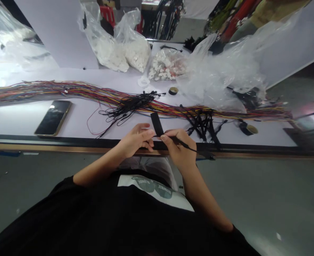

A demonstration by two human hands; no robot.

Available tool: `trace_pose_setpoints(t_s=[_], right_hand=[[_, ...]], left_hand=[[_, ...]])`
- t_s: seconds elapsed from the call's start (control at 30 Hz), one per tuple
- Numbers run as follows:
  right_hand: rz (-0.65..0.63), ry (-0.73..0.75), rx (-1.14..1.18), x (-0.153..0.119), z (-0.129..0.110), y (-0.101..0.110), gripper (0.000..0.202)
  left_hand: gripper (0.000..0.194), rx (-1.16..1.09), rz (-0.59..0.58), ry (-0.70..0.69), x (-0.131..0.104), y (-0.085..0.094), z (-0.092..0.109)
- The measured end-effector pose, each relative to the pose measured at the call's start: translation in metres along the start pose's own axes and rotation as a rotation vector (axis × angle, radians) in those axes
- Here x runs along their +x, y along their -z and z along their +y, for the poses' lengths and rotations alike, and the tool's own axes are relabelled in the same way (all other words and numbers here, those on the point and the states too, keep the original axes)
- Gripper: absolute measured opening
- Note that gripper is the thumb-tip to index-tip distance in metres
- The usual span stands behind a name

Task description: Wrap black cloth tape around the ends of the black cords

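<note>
Above the table's front edge, my right hand [182, 147] pinches a black cable [185, 144] together with the lower end of a flat black strip [156, 123]. The strip stands up and leans to the left. Just left of it is my left hand [137, 139], its thumb and index finger close together at the cable's thin end; whether they grip it is too small to tell. Behind both hands lies a bunch of thin black cables [135, 105] on a long bundle of coloured wires [93, 90]. More black taped cables [203, 122] lie to the right.
A phone [53, 118] lies on the white table [13, 121] at the left. Tape rolls [173, 91] sit behind the hands and at the right. Clear bags of white parts [137, 53] and crumpled plastic [221, 78] line the back, between upright panels [58, 32].
</note>
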State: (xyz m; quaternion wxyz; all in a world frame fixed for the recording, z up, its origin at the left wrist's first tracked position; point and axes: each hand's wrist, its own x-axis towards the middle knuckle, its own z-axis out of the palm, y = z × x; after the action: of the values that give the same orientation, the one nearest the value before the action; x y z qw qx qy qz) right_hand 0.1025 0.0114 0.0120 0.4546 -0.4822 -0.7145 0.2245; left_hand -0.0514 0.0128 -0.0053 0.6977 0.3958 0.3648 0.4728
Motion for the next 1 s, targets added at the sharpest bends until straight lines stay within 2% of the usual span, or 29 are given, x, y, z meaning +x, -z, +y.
trace_pose_setpoints(t_s=[0.07, 0.1, 0.17, 0.27, 0.33, 0.4, 0.47, 0.5, 0.57, 0.6, 0.67, 0.73, 0.87, 1.0], right_hand=[[-0.051, 0.015, 0.037, -0.001, 0.000, 0.001, 0.011], [-0.069, 0.006, 0.056, -0.002, 0.000, 0.000, 0.011], [-0.085, -0.041, 0.084, -0.004, -0.001, 0.000, 0.011], [-0.065, -0.164, 0.164, -0.004, -0.001, -0.001, 0.012], [-0.028, -0.250, 0.227, -0.002, 0.002, -0.001, 0.013], [0.011, -0.292, 0.252, 0.000, 0.005, 0.000, 0.015], [0.024, -0.284, 0.229, 0.003, 0.009, 0.002, 0.016], [0.015, -0.272, 0.213, 0.004, 0.009, 0.003, 0.016], [-0.015, -0.235, 0.184, 0.005, 0.009, 0.005, 0.015], [-0.031, -0.206, 0.172, 0.006, 0.008, 0.005, 0.015], [-0.046, -0.133, 0.164, 0.007, 0.006, 0.006, 0.016], [-0.031, -0.085, 0.159, 0.007, 0.003, 0.005, 0.018], [0.014, -0.159, 0.079, 0.006, 0.001, 0.002, 0.021], [0.059, -0.253, 0.019, 0.004, 0.000, -0.004, 0.030]], left_hand=[[0.050, -0.037, -0.140, 0.131, 0.006, 0.004, 0.002], [0.050, -0.033, -0.163, 0.155, 0.008, 0.005, 0.002], [0.046, -0.012, -0.118, 0.119, 0.010, 0.005, 0.002], [0.041, 0.048, -0.011, -0.063, 0.006, 0.003, 0.000], [0.045, 0.162, 0.002, -0.222, -0.001, 0.003, -0.001], [0.059, 0.399, -0.057, -0.364, -0.008, 0.006, -0.002], [0.075, 0.673, -0.180, -0.451, -0.014, 0.010, -0.002], [0.076, 0.774, -0.244, -0.479, -0.015, 0.012, -0.002], [0.059, 0.848, -0.288, -0.522, -0.016, 0.015, -0.002], [0.046, 0.842, -0.249, -0.531, -0.014, 0.015, -0.002], [0.025, 0.806, -0.083, -0.525, -0.011, 0.011, -0.002], [0.015, 0.788, 0.068, -0.476, -0.006, 0.004, -0.002], [0.011, 0.849, 0.122, -0.438, 0.000, -0.008, 0.000], [0.008, 1.005, 0.155, -0.541, 0.002, -0.008, -0.001]])
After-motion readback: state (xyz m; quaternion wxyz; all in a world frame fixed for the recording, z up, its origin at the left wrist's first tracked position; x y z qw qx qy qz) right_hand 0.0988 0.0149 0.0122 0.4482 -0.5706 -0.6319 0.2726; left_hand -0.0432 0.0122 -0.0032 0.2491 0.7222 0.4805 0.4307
